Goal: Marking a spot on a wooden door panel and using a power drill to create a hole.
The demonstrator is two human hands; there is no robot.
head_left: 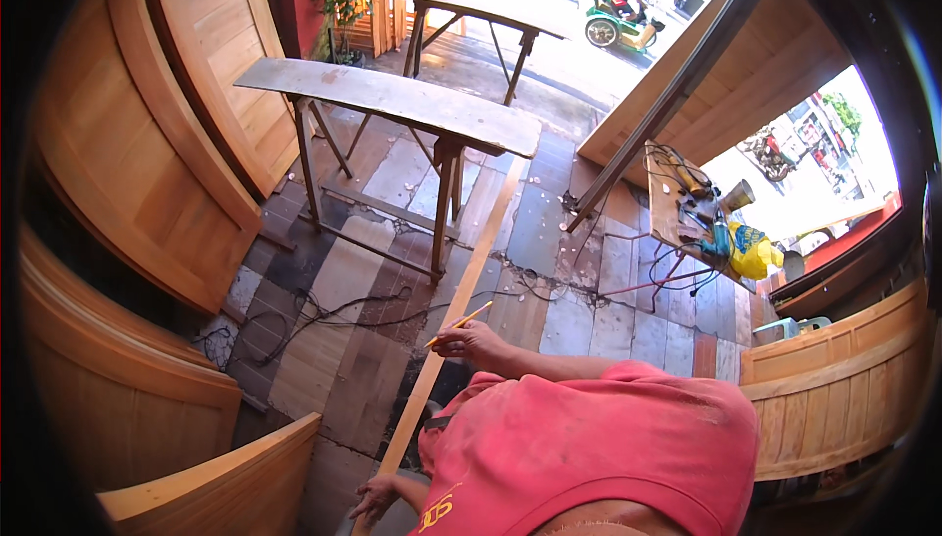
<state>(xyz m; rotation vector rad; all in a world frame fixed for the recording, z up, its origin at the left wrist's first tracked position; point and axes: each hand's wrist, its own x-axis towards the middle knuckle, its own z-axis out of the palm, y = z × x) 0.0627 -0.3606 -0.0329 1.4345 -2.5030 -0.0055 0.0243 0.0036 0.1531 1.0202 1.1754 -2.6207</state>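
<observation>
One pencil (473, 316), one strip (479, 253).
Right hand (471, 343) grasps pencil over strip; left hand (378, 495) grasps strip's near end. Bench (383, 99) near far end.

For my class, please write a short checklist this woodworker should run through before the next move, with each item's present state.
1. Left hand at the wooden strip's near end: ok.
2. Pencil held in the right hand: ok.
3. Pencil touching the strip: cannot tell; it crosses over it in this view.
4. Strip's far end supported at the pale-topped trestle table: cannot tell.
5. Tiled floor free of loose cable: not ok; dark cable lies across it.
</observation>
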